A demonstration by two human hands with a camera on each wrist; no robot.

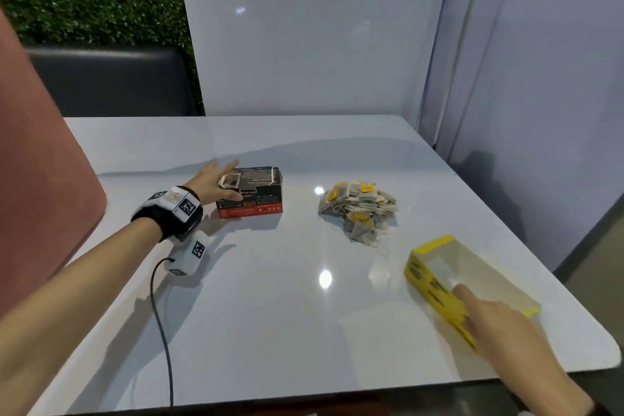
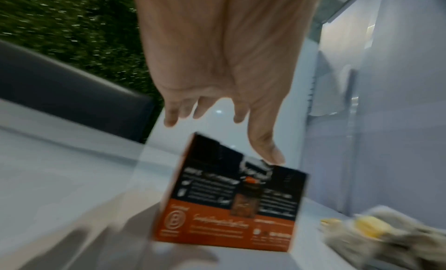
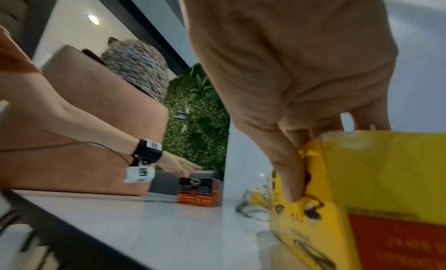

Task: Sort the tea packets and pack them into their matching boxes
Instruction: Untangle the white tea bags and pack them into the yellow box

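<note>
A black-and-orange tea box lies on the white table, left of centre. My left hand hovers at its left end with straight, spread fingers; in the left wrist view the thumb reaches the top edge of the box. A pile of tea packets with yellow tags lies at centre right. My right hand pinches the near side wall of the open, empty yellow box at the right front. In the right wrist view the thumb presses the outside of that yellow box.
A pink chair back rises at the table's left edge, with a dark seat behind. White partition walls close the back and right. The wrist camera's cable trails across the near left of the table.
</note>
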